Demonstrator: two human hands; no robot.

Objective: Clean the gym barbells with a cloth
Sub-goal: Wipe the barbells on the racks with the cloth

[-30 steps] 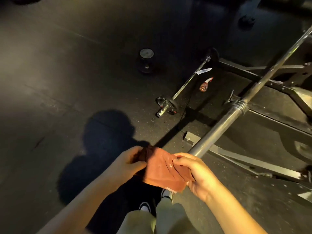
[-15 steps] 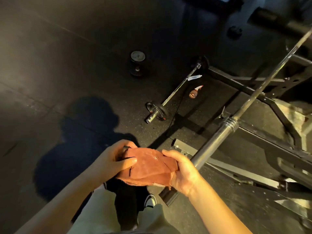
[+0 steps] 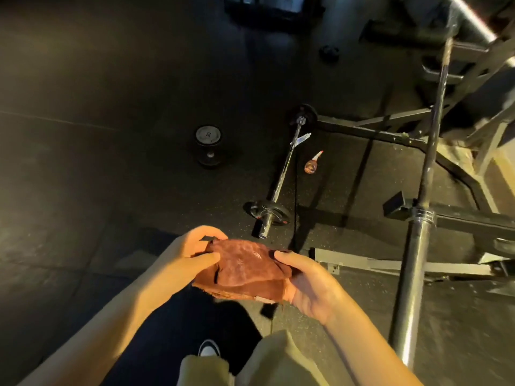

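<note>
I hold a rust-brown cloth [image 3: 245, 271] in front of me with both hands. My left hand [image 3: 186, 257] pinches its left edge between thumb and fingers. My right hand [image 3: 309, 285] grips its right edge from below. A long steel barbell [image 3: 415, 274] on a rack runs up the right side, its thick sleeve end nearest me, about a hand's width right of my right hand. A shorter barbell [image 3: 281, 182] with small black plates lies on the floor beyond the cloth.
A small spray bottle [image 3: 311, 164] lies on the dark rubber floor beside the short bar. A dumbbell [image 3: 208, 144] stands farther left. The black rack frame [image 3: 370, 133] and a grey base rail [image 3: 390, 264] spread across the right. My shoe [image 3: 208, 351] shows below.
The view has swung, so the racked barbell now sits farther right and steeper. My hands have spread the cloth flatter between them while keeping hold of it.
</note>
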